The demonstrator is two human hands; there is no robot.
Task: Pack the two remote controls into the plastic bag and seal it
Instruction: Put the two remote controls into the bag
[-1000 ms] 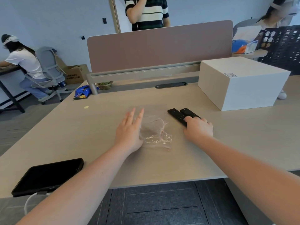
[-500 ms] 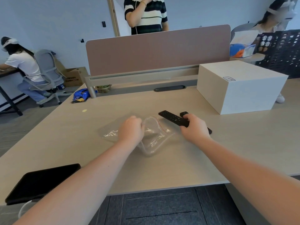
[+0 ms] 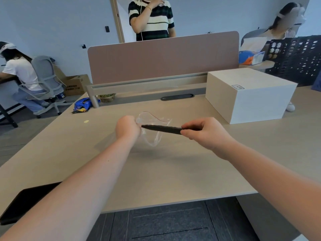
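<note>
— What are the hands doing?
— The left hand is gripping a clear plastic bag above the pale wooden tabletop; the right hand is pinching a slim black remote control, its tip at the bag's mouth.

Both hands are up off the desk now. The left hand goes from flat beside the plastic bag to gripping it open, lifted, and the right hand pokes the remotes into its mouth.
</note>
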